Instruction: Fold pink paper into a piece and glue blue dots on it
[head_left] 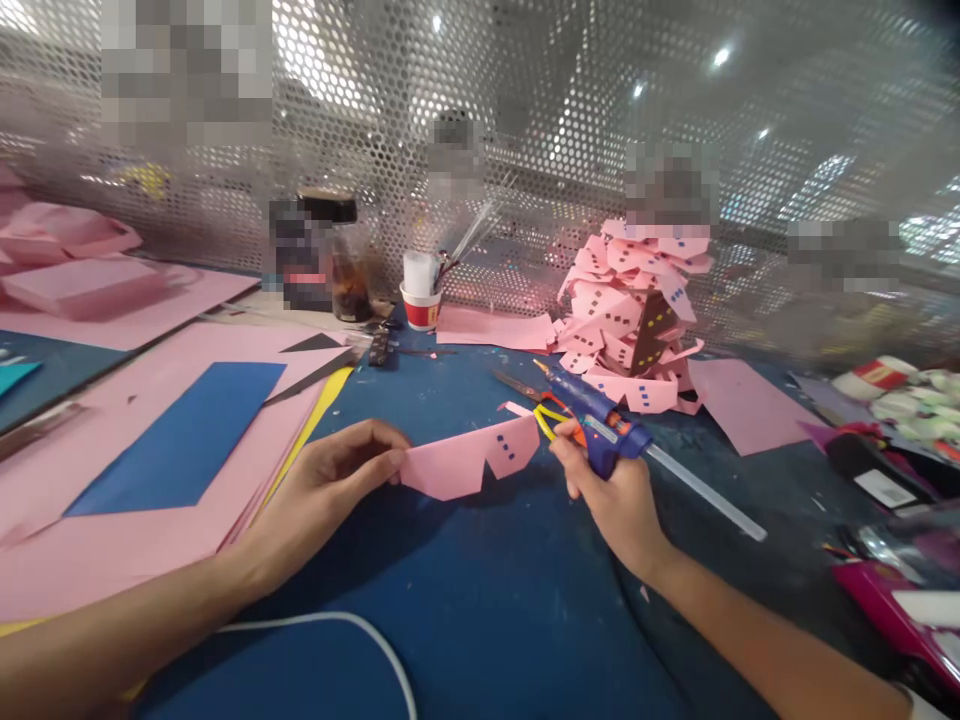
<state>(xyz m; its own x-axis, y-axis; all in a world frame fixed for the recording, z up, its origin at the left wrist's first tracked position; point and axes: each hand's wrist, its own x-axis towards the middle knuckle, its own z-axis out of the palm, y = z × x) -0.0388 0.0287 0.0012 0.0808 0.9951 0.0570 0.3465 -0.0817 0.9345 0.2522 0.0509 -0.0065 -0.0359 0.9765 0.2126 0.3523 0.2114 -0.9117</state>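
My left hand (337,490) pinches the left end of a cut pink paper strip (450,465) between thumb and fingers. The strip has small dark blue squares near its right end and a notch in its lower edge. Scissors (551,412) with orange and yellow handles have their blades pointing up and left, just beyond the strip. My right hand (611,500) is closed around their handles. Right beside it is a blue glue gun (600,410) with a clear glue stick out of its back; my hand hides part of its grip.
A pile of dotted pink pieces (615,320) stands behind the glue gun. Pink sheets (52,560) and a blue sheet (187,435) lie at left. Farther back are a jar (349,280) and a paper cup (421,306). A white cable (352,622) curves in front.
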